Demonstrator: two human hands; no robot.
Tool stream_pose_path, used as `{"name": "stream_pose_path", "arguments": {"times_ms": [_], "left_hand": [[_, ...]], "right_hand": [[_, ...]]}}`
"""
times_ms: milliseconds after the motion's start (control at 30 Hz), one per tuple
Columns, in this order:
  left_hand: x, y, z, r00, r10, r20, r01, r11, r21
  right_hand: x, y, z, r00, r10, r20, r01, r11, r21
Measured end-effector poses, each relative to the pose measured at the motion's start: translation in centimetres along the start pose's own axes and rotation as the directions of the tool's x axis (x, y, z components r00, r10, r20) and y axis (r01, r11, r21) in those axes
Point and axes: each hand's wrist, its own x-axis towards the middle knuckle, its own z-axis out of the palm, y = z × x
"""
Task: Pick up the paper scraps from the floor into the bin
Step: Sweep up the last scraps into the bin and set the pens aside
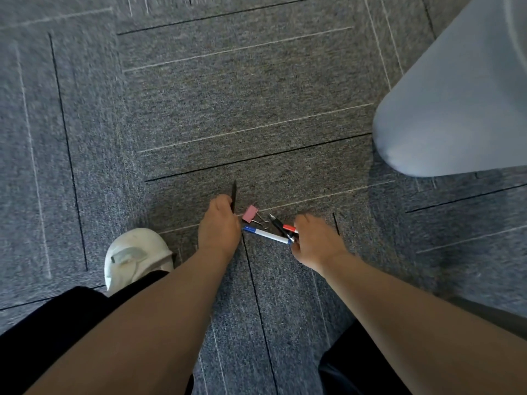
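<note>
- Grey carpet floor (256,95): carries all the loose items. No paper scraps are visible on it in this view, so the task's thing cannot be located here.
- Pale translucent bin (456,104): stands at the upper right, well apart from both hands. Judgement: every load calls for a reach up and to the right.
- White shoe (137,255): planted on the floor, left of the left forearm.
- Left hand (219,223): fingers curled round a dark slim object (234,195), whose tip projects beyond the knuckles.
- Right hand (313,240): fingers bent over the near ends of the pens. Whether they grip one cannot be told.
- Blue-and-white pen (265,235): lies between the two hands, right end at the right hand. Judgement: pinch it near that end and lift it level.
- Black pen (276,220) and red pen (289,228): lie just beside it, angled toward the right hand. Judgement: gather all three as one bundle.
- Pink binder clip (251,213): rests just beside the left hand, apparently untouched. Judgement: take it last, by the body, not the wire handles.
</note>
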Motion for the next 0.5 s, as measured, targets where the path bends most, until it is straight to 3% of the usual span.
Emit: {"name": "stream_pose_path", "arguments": {"times_ms": [167, 300, 500], "left_hand": [[-0.5, 0.3, -0.5, 1.000, -0.019, -0.019, 0.018, 0.999, -0.033], [0.1, 0.3, -1.2, 0.991, 0.129, 0.025, -0.131, 0.987, 0.088], [2.2, -0.5, -2.0, 0.939, 0.289, 0.188, -0.292, 0.956, -0.014]], "right_hand": [[-0.3, 0.4, 0.0, 1.000, 0.020, 0.010, -0.019, 0.997, -0.080], [-0.3, 0.1, -1.2, 0.998, -0.014, -0.064, 0.008, 0.996, -0.087], [0.5, -2.1, -0.2, 0.986, -0.164, -0.040, 0.160, 0.983, -0.091]]}}
